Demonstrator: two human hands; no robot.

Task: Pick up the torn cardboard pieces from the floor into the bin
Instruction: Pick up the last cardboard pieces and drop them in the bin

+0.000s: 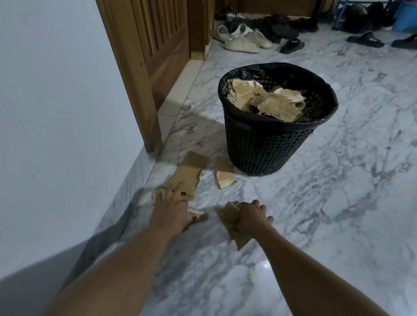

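Note:
A black lattice bin (270, 142) with a black liner stands on the marble floor, several torn cardboard pieces (272, 100) inside it. On the floor in front of the bin lie a long torn cardboard strip (190, 171) and a smaller piece (224, 177). My left hand (173, 206) presses flat on the near end of the long strip, fingers spread, with another scrap (198, 215) under its palm edge. My right hand (251, 217) is closed around a torn cardboard piece (230, 220) low over the floor.
A white wall (41, 119) runs along the left, with a wooden door frame (134, 77) beyond it. Several shoes and sandals (249, 39) lie at the back, next to a blue rack (373, 1). Bare marble floor (350, 185) spreads to the right.

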